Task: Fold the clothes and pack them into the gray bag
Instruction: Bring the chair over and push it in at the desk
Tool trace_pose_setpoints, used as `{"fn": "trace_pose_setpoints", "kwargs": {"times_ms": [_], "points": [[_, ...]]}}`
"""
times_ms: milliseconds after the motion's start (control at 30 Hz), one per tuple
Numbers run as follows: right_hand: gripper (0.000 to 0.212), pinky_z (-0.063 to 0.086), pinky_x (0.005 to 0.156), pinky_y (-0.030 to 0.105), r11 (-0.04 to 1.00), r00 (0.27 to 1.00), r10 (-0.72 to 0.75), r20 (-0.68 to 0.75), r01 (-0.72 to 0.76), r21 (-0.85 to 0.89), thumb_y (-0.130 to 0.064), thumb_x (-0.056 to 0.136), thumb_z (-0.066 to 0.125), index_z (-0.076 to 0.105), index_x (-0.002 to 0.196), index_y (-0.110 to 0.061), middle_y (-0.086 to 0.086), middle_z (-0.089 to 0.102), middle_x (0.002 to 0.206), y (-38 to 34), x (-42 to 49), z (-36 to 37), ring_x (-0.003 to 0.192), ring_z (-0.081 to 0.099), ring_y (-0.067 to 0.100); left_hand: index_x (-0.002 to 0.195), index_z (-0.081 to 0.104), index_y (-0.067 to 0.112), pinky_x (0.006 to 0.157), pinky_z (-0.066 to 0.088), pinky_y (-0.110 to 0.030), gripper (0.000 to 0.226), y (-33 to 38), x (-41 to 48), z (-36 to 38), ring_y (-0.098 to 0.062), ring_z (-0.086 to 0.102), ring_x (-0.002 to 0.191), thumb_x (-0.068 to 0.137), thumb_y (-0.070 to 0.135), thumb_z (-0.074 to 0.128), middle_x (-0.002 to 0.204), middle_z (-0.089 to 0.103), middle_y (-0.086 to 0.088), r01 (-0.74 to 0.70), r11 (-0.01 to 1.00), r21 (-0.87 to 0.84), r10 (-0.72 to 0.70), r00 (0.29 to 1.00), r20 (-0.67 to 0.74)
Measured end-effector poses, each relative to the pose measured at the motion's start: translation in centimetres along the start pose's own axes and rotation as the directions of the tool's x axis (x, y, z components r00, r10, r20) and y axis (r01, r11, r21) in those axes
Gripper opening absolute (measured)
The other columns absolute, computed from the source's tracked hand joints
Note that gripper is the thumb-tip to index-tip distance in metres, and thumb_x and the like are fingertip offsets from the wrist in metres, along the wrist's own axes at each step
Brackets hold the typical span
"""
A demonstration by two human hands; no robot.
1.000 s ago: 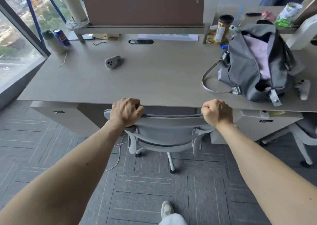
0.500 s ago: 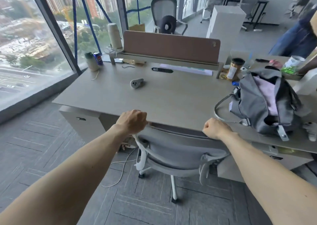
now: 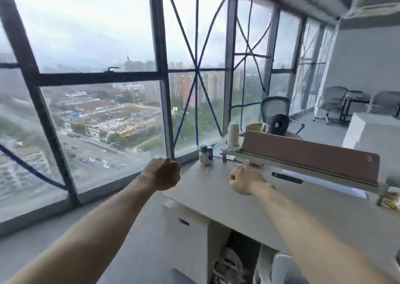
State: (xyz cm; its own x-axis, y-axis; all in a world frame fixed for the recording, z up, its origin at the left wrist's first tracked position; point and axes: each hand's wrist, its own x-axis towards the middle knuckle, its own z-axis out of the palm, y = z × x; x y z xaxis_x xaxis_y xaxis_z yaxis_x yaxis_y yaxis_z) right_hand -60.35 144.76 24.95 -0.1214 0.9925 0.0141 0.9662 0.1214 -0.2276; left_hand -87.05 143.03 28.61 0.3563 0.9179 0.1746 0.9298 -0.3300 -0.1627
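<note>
Both hands lifted higher, left hand (image 3: 161, 176) curled empty, right hand (image 3: 244, 181) fisted empty over desk (image 3: 216, 199).

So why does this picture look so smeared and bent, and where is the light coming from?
Head view: blur smears the window frames and softens the left hand and right hand. Head view: the wide-angle lens bows straight frames near the edges. Head view: flat daylight through the glass lights the desk without hard shadows; the left hand looks darker, backlit by the window.
</note>
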Motion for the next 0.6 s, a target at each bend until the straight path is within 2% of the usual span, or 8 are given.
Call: {"fn": "trace_pose_setpoints", "kwargs": {"times_ms": [167,267,433,533,600], "points": [[0.022,0.053,0.078,0.036,0.981,0.978,-0.194,-0.078,0.194,-0.01,-0.029,0.086,0.047,0.067,0.091,-0.021,0.006,0.067,0.097,-15.0,6.7,-1.5,0.089,0.064,0.029,0.102,0.062,0.019,0.071,0.044,-0.03,0.022,-14.5,-2.8,-3.8,-0.028,0.067,0.092,0.099,0.027,0.042,0.1,0.069,-0.009,0.104,0.994,0.029,-0.101,0.99,-0.095],[0.019,0.052,0.075,0.035,0.968,0.965,-0.251,-0.082,0.249,-0.032,-0.031,0.086,0.05,0.067,0.087,-0.023,0.006,0.068,0.095,-21.7,9.7,-1.7,0.083,0.063,0.028,0.102,0.061,0.018,0.074,0.053,-0.032,0.022,-21.2,-3.8,-4.8,-0.023,0.067,0.085,0.101,0.027,0.041,0.092,0.067,-0.006,0.153,0.988,0.031,-0.149,0.983,-0.107],[0.019,0.049,0.068,0.032,0.952,0.949,-0.306,-0.073,0.303,-0.047,-0.027,0.085,0.052,0.068,0.082,-0.016,0.005,0.069,0.086,-29.1,15.3,-0.9,0.078,0.064,0.028,0.099,0.061,0.019,0.075,0.051,-0.033,0.019,-30.0,-3.5,-4.7,-0.027,0.068,0.086,0.098,0.026,0.044,0.093,0.07,-0.007,0.229,0.966,0.116,-0.21,0.964,-0.161],[0.019,0.05,0.067,0.032,0.942,0.94,-0.334,-0.077,0.33,-0.059,-0.027,0.085,0.053,0.067,0.078,-0.015,0.005,0.068,0.084,-32.2,19.5,0.1,0.075,0.064,0.028,0.102,0.063,0.019,0.075,0.048,-0.033,0.02,-34.5,-1.7,-3.2,-0.029,0.068,0.092,0.097,0.026,0.045,0.098,0.07,-0.007,0.269,0.955,0.129,-0.248,0.956,-0.155],[0.02,0.047,0.066,0.031,0.936,0.934,-0.349,-0.077,0.343,-0.075,-0.026,0.086,0.053,0.067,0.078,-0.015,0.006,0.068,0.084,-33.6,22.8,0.9,0.075,0.063,0.028,0.102,0.063,0.019,0.078,0.051,-0.033,0.02,-37.4,0.4,-1.6,-0.029,0.068,0.093,0.097,0.027,0.045,0.099,0.07,-0.007,0.269,0.954,0.131,-0.251,0.958,-0.138]]}}
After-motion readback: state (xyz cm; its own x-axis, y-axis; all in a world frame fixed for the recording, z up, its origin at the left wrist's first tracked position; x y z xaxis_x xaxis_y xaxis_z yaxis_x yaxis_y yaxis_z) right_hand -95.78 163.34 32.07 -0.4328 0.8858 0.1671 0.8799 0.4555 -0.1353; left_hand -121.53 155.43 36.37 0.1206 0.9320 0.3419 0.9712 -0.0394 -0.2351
